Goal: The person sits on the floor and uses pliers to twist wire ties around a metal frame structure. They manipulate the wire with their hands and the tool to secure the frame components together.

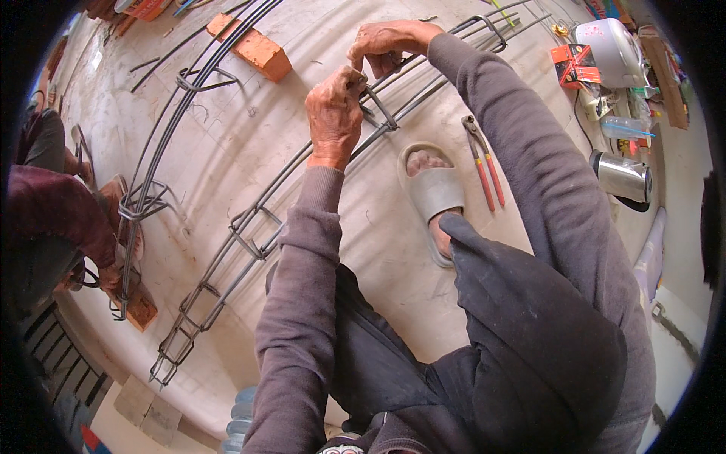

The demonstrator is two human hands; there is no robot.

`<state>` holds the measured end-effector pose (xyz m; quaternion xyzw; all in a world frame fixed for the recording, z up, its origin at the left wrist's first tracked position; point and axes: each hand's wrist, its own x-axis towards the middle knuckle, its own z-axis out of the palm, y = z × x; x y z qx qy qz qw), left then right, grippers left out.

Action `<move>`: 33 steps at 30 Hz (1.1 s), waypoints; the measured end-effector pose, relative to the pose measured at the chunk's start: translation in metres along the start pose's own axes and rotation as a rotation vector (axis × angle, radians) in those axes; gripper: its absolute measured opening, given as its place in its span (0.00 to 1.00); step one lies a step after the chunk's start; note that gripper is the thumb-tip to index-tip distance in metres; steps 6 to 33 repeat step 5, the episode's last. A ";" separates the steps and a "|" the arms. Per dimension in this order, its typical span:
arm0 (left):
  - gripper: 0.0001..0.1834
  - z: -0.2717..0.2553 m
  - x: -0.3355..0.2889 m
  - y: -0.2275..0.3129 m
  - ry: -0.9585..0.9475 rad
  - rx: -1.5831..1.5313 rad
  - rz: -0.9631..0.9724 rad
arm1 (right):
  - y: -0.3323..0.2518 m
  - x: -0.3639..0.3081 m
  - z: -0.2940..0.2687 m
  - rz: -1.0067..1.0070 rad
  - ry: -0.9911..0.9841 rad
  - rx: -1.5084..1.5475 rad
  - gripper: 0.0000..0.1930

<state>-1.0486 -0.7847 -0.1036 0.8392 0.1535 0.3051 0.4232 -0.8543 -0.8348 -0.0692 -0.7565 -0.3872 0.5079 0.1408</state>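
Note:
A long steel rebar cage (261,254), made of thin bars joined by bent square stirrups, runs diagonally across the floor in front of me. My left hand (335,108) is closed, its fingertips pinched together at the cage beside a stirrup (387,113). Just beyond it, my right hand (389,45) bends down over the bars with curled fingers, close to the left fingertips. Whatever the fingers pinch is too small or too hidden to name. End-cutting pincers (494,180) with red handles lie on the floor to the right of the cage, near my sandalled foot (435,185).
A second bar assembly (162,136) lies at the left, by an orange brick (253,49) and another brick (141,306). A co-worker (57,219) crouches there. At the right are a rice cooker (609,53), a red box (575,66), a plastic cup (626,127) and a metal kettle (622,178).

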 end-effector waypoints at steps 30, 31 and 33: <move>0.03 0.003 0.002 -0.001 -0.058 -0.033 -0.094 | 0.009 -0.015 -0.005 0.179 -0.167 0.110 0.36; 0.03 0.003 0.002 -0.001 -0.058 -0.033 -0.094 | 0.009 -0.015 -0.005 0.179 -0.167 0.110 0.36; 0.03 0.003 0.002 -0.001 -0.058 -0.033 -0.094 | 0.009 -0.015 -0.005 0.179 -0.167 0.110 0.36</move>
